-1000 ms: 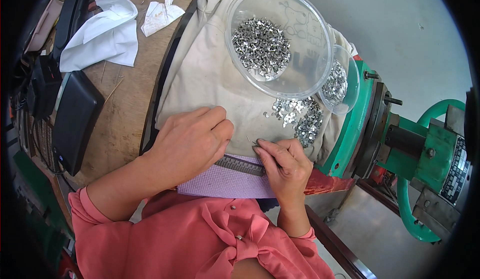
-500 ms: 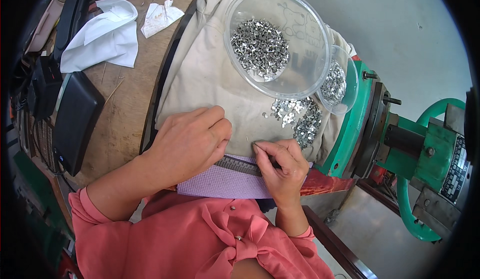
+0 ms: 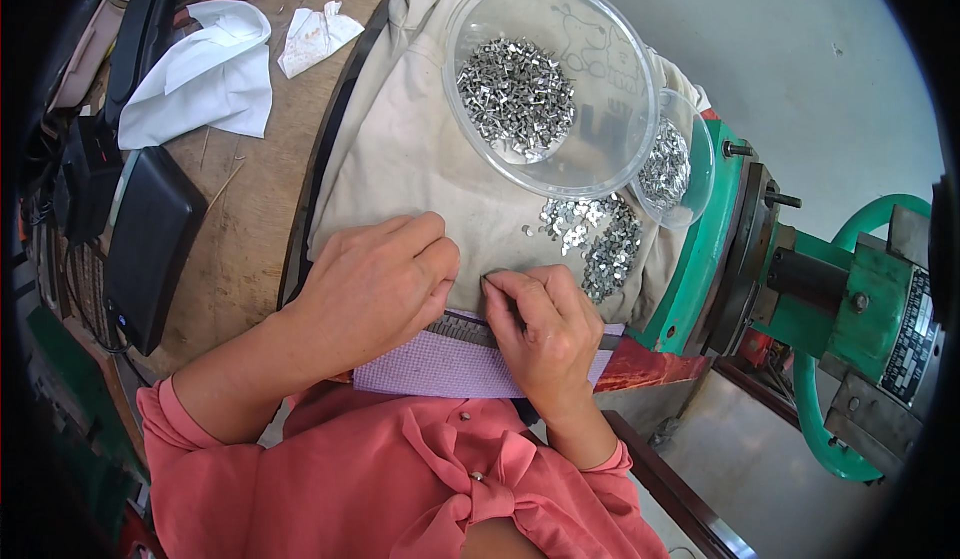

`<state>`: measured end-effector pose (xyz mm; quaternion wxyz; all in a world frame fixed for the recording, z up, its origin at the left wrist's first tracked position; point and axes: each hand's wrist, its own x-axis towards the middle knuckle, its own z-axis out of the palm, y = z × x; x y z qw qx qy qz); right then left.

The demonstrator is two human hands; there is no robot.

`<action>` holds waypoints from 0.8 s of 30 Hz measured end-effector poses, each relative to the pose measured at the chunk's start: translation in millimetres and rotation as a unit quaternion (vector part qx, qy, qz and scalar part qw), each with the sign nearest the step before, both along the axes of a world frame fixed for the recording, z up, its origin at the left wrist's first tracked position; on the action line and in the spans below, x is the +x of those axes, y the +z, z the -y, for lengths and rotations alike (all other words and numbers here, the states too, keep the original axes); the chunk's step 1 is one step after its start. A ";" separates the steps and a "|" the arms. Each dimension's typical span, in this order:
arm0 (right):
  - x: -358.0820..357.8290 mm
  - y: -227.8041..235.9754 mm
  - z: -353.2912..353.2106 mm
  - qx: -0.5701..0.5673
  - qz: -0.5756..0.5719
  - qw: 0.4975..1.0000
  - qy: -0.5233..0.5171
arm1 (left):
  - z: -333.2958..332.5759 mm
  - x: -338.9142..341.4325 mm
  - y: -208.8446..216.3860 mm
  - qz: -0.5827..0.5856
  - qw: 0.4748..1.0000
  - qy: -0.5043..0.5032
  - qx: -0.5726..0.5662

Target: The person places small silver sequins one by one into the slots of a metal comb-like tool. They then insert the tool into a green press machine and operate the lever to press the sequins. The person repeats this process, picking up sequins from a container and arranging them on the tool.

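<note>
My left hand (image 3: 385,274) is curled closed over the beige cloth (image 3: 375,179), and its fingertips are hidden. Close to its right, my right hand (image 3: 540,324) pinches thumb and forefinger together; anything between them is too small to make out. Under and between both hands runs a dark, notched metal strip (image 3: 462,330), partly covered by them. It lies along a purple woven cloth (image 3: 430,367). Beyond my right hand is a loose pile of small, shiny round metal discs (image 3: 608,249).
A large clear tub (image 3: 610,119) holds many small metal pins (image 3: 515,94). Beside it a smaller clear tub (image 3: 690,204) contains shiny bits. A green machine with a handwheel (image 3: 815,429) stands right. White cloth (image 3: 225,89), crumpled paper (image 3: 318,39) and a black device (image 3: 155,244) lie left.
My right hand has shifted left, nearer to my left hand, still pinching. The left hand has stayed almost in place, still curled.
</note>
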<state>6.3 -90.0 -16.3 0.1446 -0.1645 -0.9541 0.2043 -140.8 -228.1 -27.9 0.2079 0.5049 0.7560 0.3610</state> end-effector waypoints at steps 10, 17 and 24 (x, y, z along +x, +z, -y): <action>24.5 5.3 -23.4 -0.070 0.002 0.997 -0.019 | 0.4 0.1 0.4 0.005 1.000 0.003 0.008; 23.5 6.0 -28.5 -0.041 0.020 0.999 0.023 | -2.1 0.2 0.4 0.003 1.000 0.008 0.021; 22.1 5.6 -21.8 -0.039 0.030 0.999 0.024 | -11.6 6.3 0.6 0.005 0.998 0.003 0.060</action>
